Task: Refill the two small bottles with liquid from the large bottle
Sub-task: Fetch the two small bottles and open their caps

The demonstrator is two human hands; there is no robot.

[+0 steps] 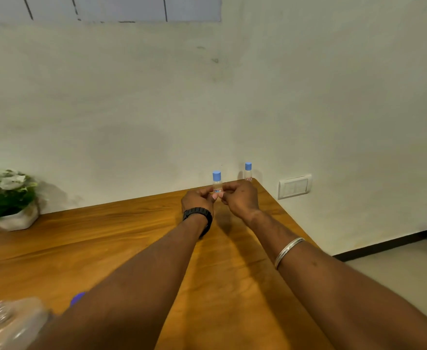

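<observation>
standing upright between both hands, the nearer small bottle (217,181) is clear with a blue cap, and it carries a small label with a red border and a blue patch; the writing on it is too small to read. the left hand (197,200) and the right hand (240,198) meet at its lower body, fingers curled in from either side so that the fingertips pinch the bottle just below the label, while the cap and shoulder rise free above the knuckles. whether its base touches the table cannot be told, since the hands cover it.

the second small bottle (248,171) stands just behind and to the right, near the far right corner of the wooden table (106,236), apart from both hands. it has the same blue cap and a red-edged label (again unreadable), partly hidden by the right hand.

the left wrist wears a black watch (199,214), and a silver bangle (286,251) sits on the right forearm.

at the bottom left edge, blurred and close to the camera, lies the large bottle (7,322), clear plastic with its threaded neck showing uncapped. a blue cap (78,298) rests on the table just beside it, partly hidden by the left forearm.

a potted plant (7,195) in a white pot sits at the far left against the wall, and a white switch plate (294,186) is fixed to the wall right of the table corner.
</observation>
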